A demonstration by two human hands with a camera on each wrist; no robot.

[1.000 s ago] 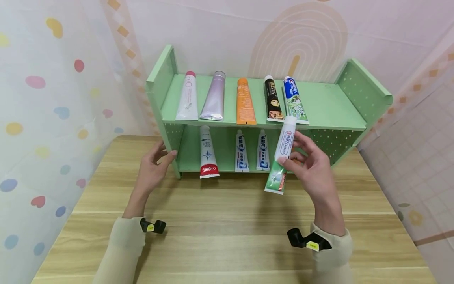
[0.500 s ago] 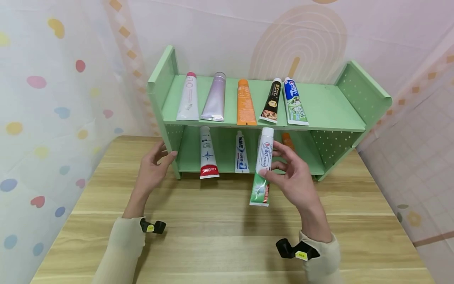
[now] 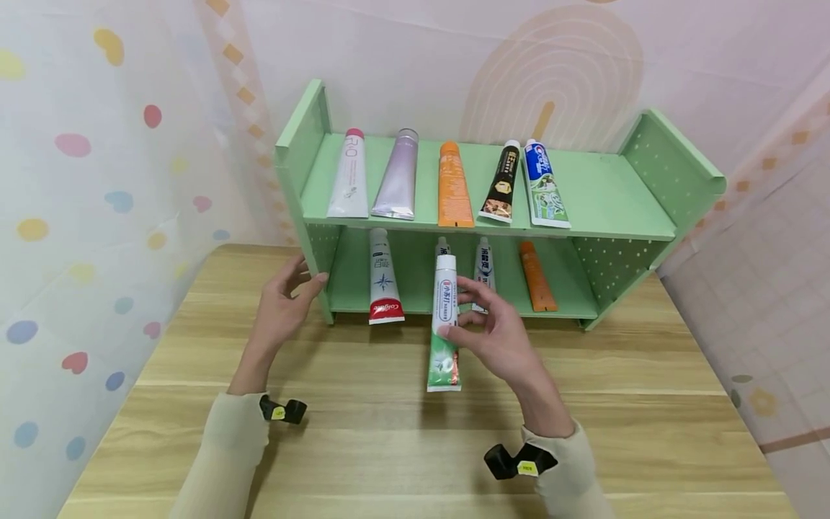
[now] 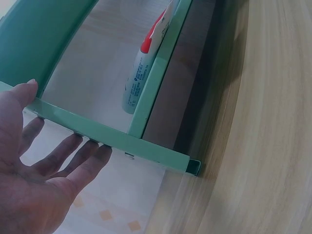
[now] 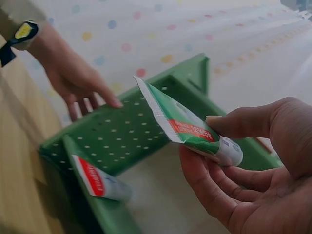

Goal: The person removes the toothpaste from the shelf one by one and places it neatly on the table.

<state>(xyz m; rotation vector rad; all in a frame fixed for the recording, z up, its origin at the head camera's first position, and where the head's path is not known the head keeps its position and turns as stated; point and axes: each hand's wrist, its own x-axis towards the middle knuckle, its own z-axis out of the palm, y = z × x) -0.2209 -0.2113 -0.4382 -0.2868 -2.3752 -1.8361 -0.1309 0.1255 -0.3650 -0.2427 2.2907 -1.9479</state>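
Observation:
My right hand (image 3: 499,335) pinches a green-and-white toothpaste tube (image 3: 444,310) between thumb and fingers, in front of the lower shelf, its white cap pointing up and away. In the right wrist view the tube's flat green end (image 5: 168,109) shows beyond the fingertips. At the left end of the green rack (image 3: 493,229), my left hand (image 3: 283,303) holds the side panel, thumb at the front edge and fingers along the outside. Behind the held tube, on the lower shelf, two small white-and-blue tubes are partly covered, one (image 3: 483,259) by my right fingers.
A red-and-white Colgate tube (image 3: 384,281) lies at the lower shelf's left, overhanging the front edge. An orange tube (image 3: 537,277) is at its right. Along the top lie white, lilac, orange, black and blue-green tubes (image 3: 547,187). The wooden table (image 3: 389,447) extends in front.
My right hand has carried the green-and-white tube leftward and lower, uncovering the orange tube on the lower shelf. The black tube's lower end has swung left. My left hand stays at the panel.

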